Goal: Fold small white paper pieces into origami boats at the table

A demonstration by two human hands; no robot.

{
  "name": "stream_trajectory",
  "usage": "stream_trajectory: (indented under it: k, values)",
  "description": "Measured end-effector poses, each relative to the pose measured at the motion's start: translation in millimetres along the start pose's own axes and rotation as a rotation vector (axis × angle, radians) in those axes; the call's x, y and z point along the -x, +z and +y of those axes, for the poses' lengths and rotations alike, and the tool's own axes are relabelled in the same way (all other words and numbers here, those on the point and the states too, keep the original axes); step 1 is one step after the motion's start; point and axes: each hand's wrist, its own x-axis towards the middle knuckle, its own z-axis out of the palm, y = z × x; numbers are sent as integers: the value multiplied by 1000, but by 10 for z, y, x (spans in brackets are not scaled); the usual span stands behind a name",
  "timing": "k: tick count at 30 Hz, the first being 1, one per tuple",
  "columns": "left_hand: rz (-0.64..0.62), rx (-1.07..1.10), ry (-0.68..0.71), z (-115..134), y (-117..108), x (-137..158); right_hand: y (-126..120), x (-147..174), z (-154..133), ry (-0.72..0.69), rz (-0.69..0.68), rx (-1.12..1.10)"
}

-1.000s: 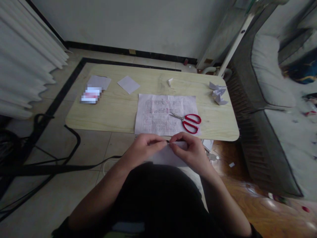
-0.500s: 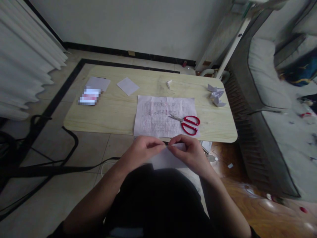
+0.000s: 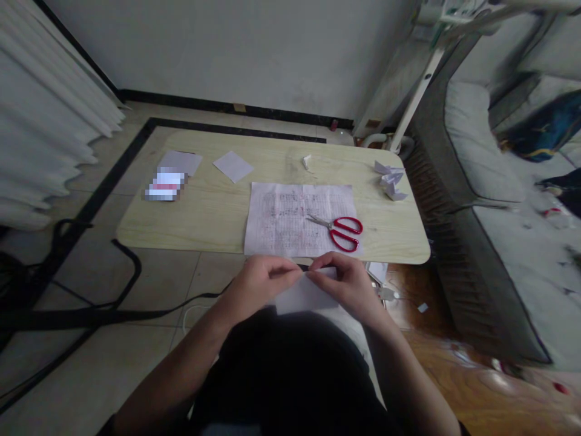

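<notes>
Paper (image 3: 303, 299) in and below two-handed grip (image 3: 352, 282)

Paper (image 3: 303, 297), 1 piece: white, visible face blank, looking flat and smooth. Pinched along its far edge at 2 spots close together, side parts covered. Location: near side of scene, around the middle.

Bare hands (image 3: 263, 280): two
Held plain white paper sheet (image 3: 303, 297): one
Red-handled metal scissors (image 3: 330, 224): one pair
Creased white printed paper sheet (image 3: 276, 221): one
Flat plain white papers (image 3: 233, 166): two visible
Bright pixelated rectangle (image 3: 164, 185): one
Pointed folded white paper pieces (image 3: 393, 181): clustered, number unclear
Small folded white paper scrap (image 3: 307, 161): one
Pale wood-grain table (image 3: 204, 218): one
</notes>
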Motion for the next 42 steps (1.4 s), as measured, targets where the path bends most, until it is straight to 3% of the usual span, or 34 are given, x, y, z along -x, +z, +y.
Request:
stream_trajectory:
  k: [4, 8, 23, 42]
  values:
    - [35, -83, 52, 24, 34, 33, -35, -30, -15, 15, -86, -111]
    - [56, -188, 141, 51, 45, 43, -50, -65, -49, 42, -178, -78]
    - [62, -275, 222, -30, 20, 26, -54, -95, -21, 89, -241, -23]
    - [47, -164, 129, -70, 31, 47, -93, -7, -145, 38, -194, 99]
